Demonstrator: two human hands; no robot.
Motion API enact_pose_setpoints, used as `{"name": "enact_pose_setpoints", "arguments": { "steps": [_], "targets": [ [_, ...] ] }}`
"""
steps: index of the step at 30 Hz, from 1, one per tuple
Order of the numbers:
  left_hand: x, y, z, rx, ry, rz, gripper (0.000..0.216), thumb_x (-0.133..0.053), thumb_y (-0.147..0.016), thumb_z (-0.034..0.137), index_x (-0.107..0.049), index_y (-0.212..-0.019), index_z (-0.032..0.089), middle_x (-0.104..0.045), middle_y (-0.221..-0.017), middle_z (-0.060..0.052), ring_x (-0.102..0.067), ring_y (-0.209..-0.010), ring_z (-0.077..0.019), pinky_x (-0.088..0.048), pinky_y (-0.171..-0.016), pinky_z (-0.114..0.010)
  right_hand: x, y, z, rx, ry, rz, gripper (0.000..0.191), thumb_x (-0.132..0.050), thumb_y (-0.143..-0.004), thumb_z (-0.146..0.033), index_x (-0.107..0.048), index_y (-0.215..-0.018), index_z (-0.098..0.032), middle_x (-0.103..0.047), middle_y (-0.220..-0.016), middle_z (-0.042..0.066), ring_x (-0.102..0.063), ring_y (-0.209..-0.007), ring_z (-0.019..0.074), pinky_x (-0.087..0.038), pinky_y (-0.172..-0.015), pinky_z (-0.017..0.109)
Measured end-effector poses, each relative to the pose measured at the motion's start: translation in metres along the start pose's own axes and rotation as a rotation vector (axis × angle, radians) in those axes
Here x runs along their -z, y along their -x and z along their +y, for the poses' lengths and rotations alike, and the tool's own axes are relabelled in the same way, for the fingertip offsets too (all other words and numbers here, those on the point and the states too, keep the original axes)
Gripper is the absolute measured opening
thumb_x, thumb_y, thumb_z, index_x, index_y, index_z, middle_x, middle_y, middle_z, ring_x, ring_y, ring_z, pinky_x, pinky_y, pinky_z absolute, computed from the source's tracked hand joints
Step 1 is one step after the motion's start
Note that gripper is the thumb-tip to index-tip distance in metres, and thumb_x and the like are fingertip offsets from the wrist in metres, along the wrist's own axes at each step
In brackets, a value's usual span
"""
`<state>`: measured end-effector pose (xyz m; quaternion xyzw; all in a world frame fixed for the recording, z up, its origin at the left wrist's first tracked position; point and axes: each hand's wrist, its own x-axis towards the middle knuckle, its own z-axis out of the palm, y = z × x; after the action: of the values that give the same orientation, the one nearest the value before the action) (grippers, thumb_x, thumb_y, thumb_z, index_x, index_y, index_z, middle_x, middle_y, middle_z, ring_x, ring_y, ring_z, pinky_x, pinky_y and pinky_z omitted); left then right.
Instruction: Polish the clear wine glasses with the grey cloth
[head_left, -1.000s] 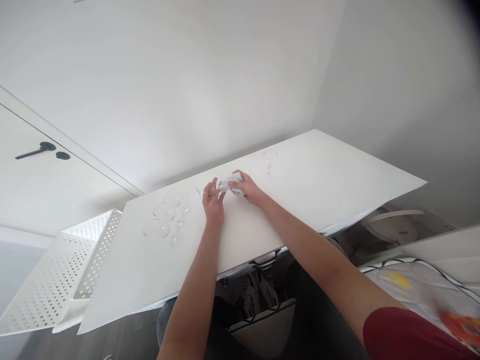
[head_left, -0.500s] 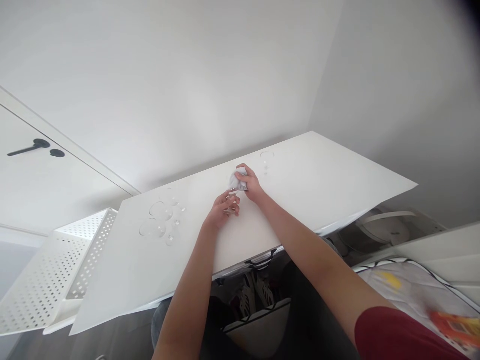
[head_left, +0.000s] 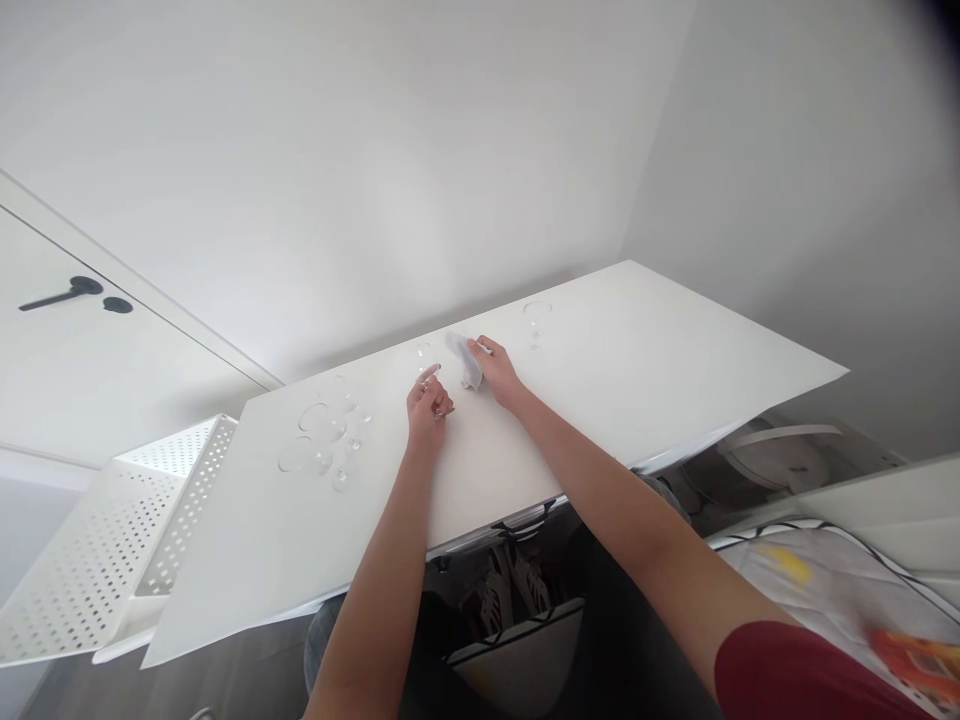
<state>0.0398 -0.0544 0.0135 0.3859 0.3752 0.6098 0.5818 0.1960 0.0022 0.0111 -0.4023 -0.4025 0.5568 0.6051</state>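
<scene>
On the middle of the flat white rectangular table top [head_left: 600,380], the left hand [head_left: 429,408] curls its fingers narrowly round the lower part of a small clear stemmed glass [head_left: 425,357]. The glass stands upright, its bowl rising just above the fingertips; the exact hold on the stem is too small to make out. Just to its right, the right hand [head_left: 496,372] pinches a crumpled pale grey cloth [head_left: 465,360] between thumb and fingers. The cloth hangs close beside the glass, and I cannot tell whether the two touch. Further right, apart from both hands, stands a second clear glass [head_left: 536,318]. A cluster of clear glasses [head_left: 322,440] sits well to the left, near a white perforated metal rack [head_left: 97,560] beyond the table's edge.
</scene>
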Motion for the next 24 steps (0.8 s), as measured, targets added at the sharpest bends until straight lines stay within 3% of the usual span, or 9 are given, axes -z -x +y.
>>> {"name": "enact_pose_setpoints", "arguments": {
  "steps": [2,6,10,12,16,19,22,24],
  "targets": [
    [-0.002,0.0,-0.001,0.017,-0.029,-0.032,0.046,-0.078,-0.087,0.054,-0.069,-0.116,0.018,-0.038,-0.064,0.007,-0.037,-0.05,-0.0057,-0.04,-0.053,-0.023,0.001,-0.001,0.0,-0.028,-0.15,-0.016,0.049,-0.076,-0.081,-0.063,-0.045,-0.075,-0.024,-0.043,-0.073,-0.003,-0.041,-0.069,0.014,-0.038,-0.06,0.025],
    [-0.005,0.0,-0.006,0.071,-0.075,-0.131,0.048,-0.075,-0.087,0.06,-0.071,-0.106,0.015,-0.037,-0.06,0.007,-0.036,-0.05,-0.0064,-0.039,-0.053,-0.023,0.0,0.002,-0.007,-0.107,-0.407,-0.241,0.035,-0.07,-0.087,-0.055,-0.054,-0.082,-0.024,-0.055,-0.075,0.0,-0.052,-0.073,0.018,-0.047,-0.066,0.03],
    [-0.006,0.001,-0.008,0.147,-0.055,-0.188,0.05,-0.074,-0.086,0.063,-0.067,-0.09,0.014,-0.034,-0.059,0.007,-0.037,-0.051,-0.0066,-0.039,-0.053,-0.022,-0.001,0.009,-0.015,-0.238,-0.457,-0.455,0.042,-0.056,-0.094,-0.065,-0.059,-0.09,-0.023,-0.058,-0.066,0.0,-0.058,-0.066,0.0209,-0.049,-0.066,0.034],
    [-0.006,0.003,-0.005,0.217,-0.035,-0.221,0.051,-0.071,-0.088,0.065,-0.066,-0.09,0.014,-0.032,-0.06,0.007,-0.034,-0.051,-0.0059,-0.04,-0.053,-0.02,-0.001,0.011,-0.016,-0.267,-0.437,-0.499,0.038,-0.057,-0.096,-0.059,-0.061,-0.096,-0.022,-0.061,-0.066,-0.001,-0.058,-0.061,0.0194,-0.049,-0.064,0.033],
    [-0.002,0.007,0.002,0.355,0.02,-0.366,0.05,-0.068,-0.091,0.064,-0.063,-0.088,0.014,-0.026,-0.061,0.008,-0.029,-0.049,-0.0053,-0.042,-0.053,-0.019,-0.001,0.014,-0.016,-0.303,-0.426,-0.483,0.023,-0.059,-0.097,-0.043,-0.063,-0.103,-0.02,-0.069,-0.073,0.001,-0.058,-0.056,0.0166,-0.049,-0.061,0.03],
    [0.002,0.008,0.004,0.401,0.056,-0.494,0.053,-0.065,-0.09,0.068,-0.06,-0.084,0.015,-0.022,-0.058,0.01,-0.023,-0.046,-0.0051,-0.04,-0.05,-0.018,-0.002,0.013,-0.015,-0.35,-0.441,-0.492,0.033,-0.054,-0.099,-0.05,-0.065,-0.1,-0.018,-0.069,-0.073,0.004,-0.065,-0.067,0.0215,-0.053,-0.065,0.033],
    [0.003,0.005,0.004,0.371,0.051,-0.482,0.054,-0.065,-0.089,0.069,-0.059,-0.084,0.016,-0.024,-0.059,0.009,-0.026,-0.046,-0.005,-0.04,-0.051,-0.018,-0.007,0.013,-0.011,-0.322,-0.378,-0.464,0.051,-0.05,-0.098,-0.065,-0.067,-0.103,-0.017,-0.068,-0.071,0.006,-0.067,-0.072,0.024,-0.054,-0.065,0.034],
    [0.0,0.003,0.002,0.333,0.037,-0.407,0.054,-0.066,-0.088,0.069,-0.059,-0.085,0.016,-0.027,-0.061,0.009,-0.03,-0.048,-0.005,-0.04,-0.052,-0.018,-0.011,0.014,-0.007,-0.2,-0.291,-0.369,0.06,-0.047,-0.097,-0.073,-0.067,-0.111,-0.018,-0.069,-0.075,0.006,-0.065,-0.073,0.0232,-0.054,-0.066,0.034]
  ]
}}
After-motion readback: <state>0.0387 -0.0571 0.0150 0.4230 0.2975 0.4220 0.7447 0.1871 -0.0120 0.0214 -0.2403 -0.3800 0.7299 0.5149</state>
